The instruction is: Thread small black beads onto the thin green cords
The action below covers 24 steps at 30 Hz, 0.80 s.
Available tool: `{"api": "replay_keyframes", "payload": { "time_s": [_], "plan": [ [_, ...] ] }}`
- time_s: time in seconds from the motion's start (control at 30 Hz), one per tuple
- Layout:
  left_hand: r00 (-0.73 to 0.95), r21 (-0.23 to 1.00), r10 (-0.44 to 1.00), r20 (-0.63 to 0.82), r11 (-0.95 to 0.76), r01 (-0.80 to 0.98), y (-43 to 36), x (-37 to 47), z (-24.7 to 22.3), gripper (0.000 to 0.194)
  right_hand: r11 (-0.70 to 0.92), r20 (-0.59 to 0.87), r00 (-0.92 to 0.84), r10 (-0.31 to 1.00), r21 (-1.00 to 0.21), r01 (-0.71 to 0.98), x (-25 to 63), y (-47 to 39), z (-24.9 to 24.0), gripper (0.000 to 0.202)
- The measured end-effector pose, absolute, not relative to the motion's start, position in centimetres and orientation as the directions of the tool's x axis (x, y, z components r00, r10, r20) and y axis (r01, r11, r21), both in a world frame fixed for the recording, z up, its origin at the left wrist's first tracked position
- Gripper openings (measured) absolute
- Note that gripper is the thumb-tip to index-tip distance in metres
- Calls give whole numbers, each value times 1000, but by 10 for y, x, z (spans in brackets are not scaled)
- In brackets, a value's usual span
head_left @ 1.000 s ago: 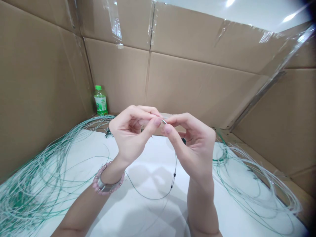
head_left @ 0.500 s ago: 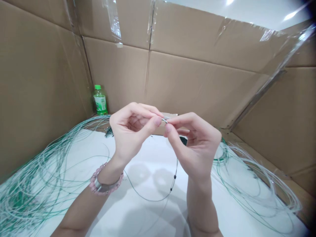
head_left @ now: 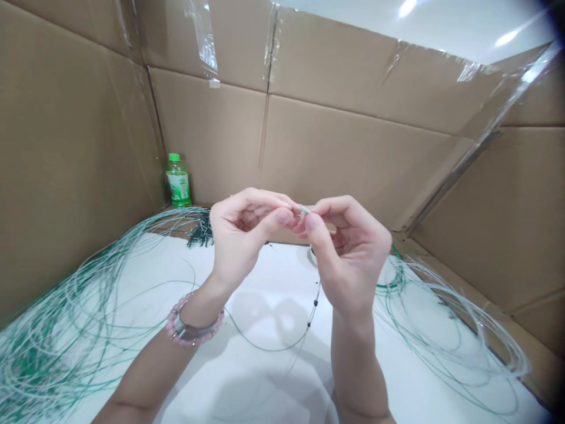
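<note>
Fingertips of both hands meet near the centre, over the white table surface. My left hand (head_left: 247, 235), with a pink bead bracelet (head_left: 176, 327) at its wrist, pinches one side of a short green and white strand (head_left: 302, 210). My right hand (head_left: 351, 253) pinches the strand's other side between thumb and index finger. Fingers hide much of the strand. Below them a thin dark cord (head_left: 278, 350) hangs in a loop, with two small black beads (head_left: 315, 303) on its right side.
Tangled green and white wires (head_left: 66, 318) cover the left side. Looser coils (head_left: 441, 318) lie at the right. A green bottle (head_left: 179, 184) stands in the back left corner, by cardboard walls (head_left: 353, 153). Dark-tipped wire ends (head_left: 202, 231) lie behind my left hand.
My left hand has shifted slightly right. The fingertips have come closer around the strand, which now shows green and looks curved. The view has shifted a little.
</note>
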<state>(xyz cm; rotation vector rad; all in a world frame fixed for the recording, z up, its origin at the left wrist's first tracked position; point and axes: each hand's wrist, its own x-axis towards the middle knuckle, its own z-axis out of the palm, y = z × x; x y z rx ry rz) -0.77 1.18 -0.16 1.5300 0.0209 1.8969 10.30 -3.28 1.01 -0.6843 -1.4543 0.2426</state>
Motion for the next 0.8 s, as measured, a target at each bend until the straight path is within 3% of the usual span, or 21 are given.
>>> {"api": "replay_keyframes", "payload": {
  "time_s": [0.27, 0.8],
  "plan": [
    [18, 494, 657, 753, -548, -675, 12, -4, -2, 7, 852, 898, 183, 401, -439, 285, 92, -36, 8, 10],
    [38, 526, 654, 755, -570, -631, 8, -3, -3, 12, 863, 917, 131, 377, -399, 308, 95, -37, 7, 16]
  ]
}}
